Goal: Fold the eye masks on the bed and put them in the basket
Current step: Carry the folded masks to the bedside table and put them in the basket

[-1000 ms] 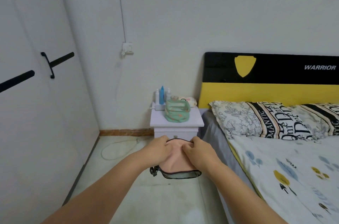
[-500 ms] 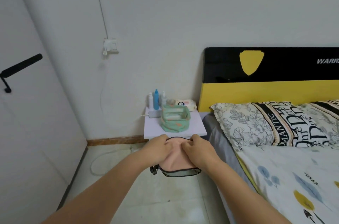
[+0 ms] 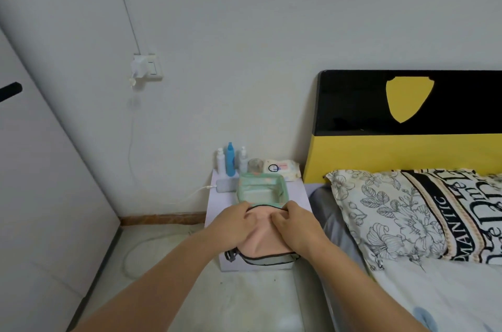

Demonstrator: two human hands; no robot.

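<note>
Head view
Left hand [image 3: 235, 225]: clenched on the left side of the mask [image 3: 263, 244], fingers curled over its top edge.
Right hand [image 3: 294, 225]: clenched on the mask's right side, thumb pressed into the pink cloth.
Mask: folded, pink face up, dark trim along the lower edge — held in the air over the table [image 3: 297, 194], its top edge just at the near rim of the basket [image 3: 261, 190].
Strap [image 3: 230, 255]: hung loose below the left hand, clear of both grips.
Basket: soft green cloth, open, standing on the table by the bed [image 3: 434, 299]; bottles [image 3: 230, 159] close behind it.
Risk, fold: likely to spring open on letting go — nothing pinned it but the two hands.
Risk, strap: could catch the rim and leave the mask half out.
Risk, basket: soft walls might buckle or slide back into the bottles if pushed.
</note>
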